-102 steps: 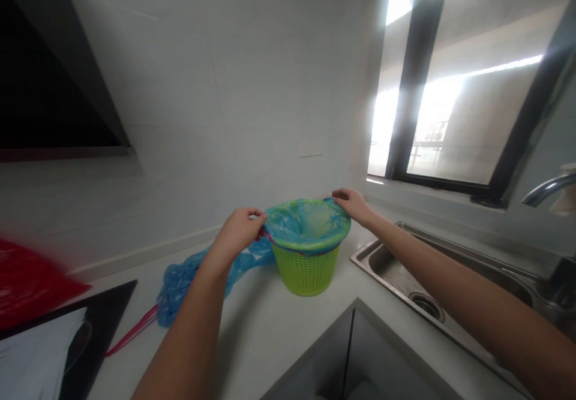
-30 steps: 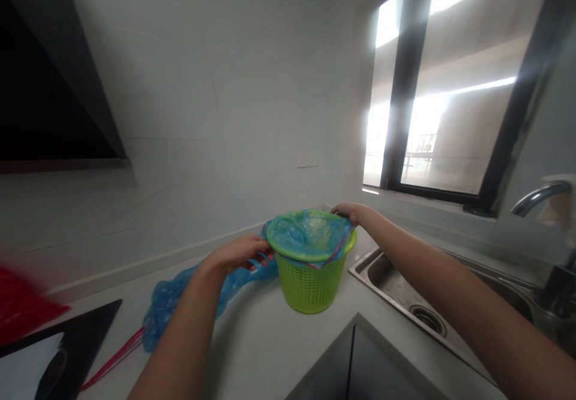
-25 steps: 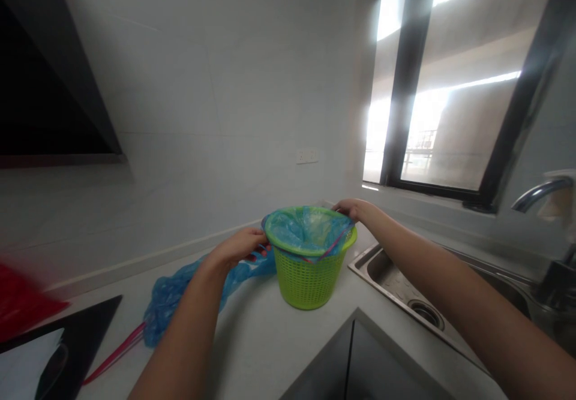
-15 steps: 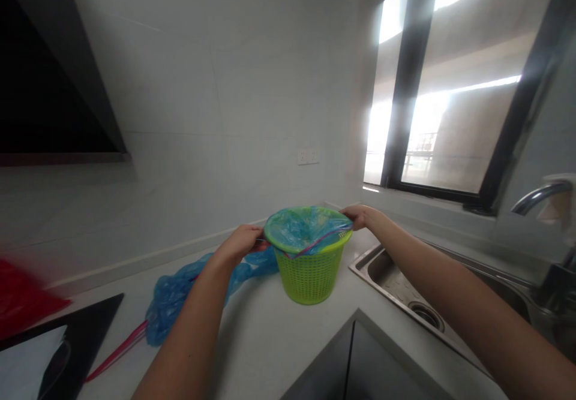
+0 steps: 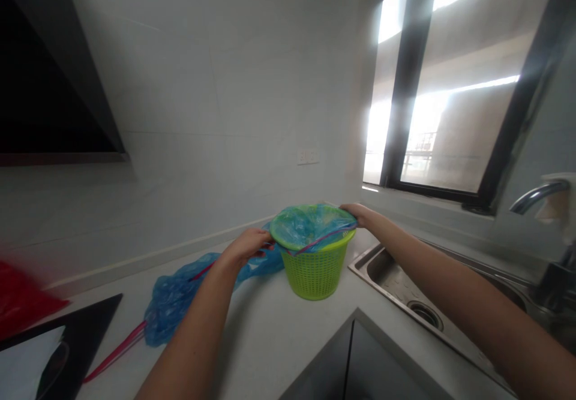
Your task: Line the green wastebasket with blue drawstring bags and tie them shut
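A lime-green plastic basket (image 5: pixel 314 274) with perforated sides stands upright on the countertop. A translucent blue trash bag (image 5: pixel 310 226) lines its inside and folds over the rim, with a pink drawstring (image 5: pixel 326 239) across the front. At the left of the rim, my left hand (image 5: pixel 252 245) pinches the bag's edge with curled fingers. My right hand (image 5: pixel 359 213) grips the far right of the rim and the bag there, its fingertips partly hidden. Behind my left forearm lies a crumpled heap of blue bags (image 5: pixel 168 301) with pink drawstrings, reaching to the basket.
A steel sink (image 5: pixel 405 286) with a faucet (image 5: pixel 537 196) is on the right. Dark grey panels (image 5: pixel 360 358) are in front of the basket. On the left are a black cooktop (image 5: pixel 96 328) and a red bag (image 5: pixel 22 301). A tiled wall (image 5: pixel 216 148) rises behind.
The basket has shifted slightly right and away, with both hands still at its rim. My left hand has moved right with it, and its lower fingers show more.
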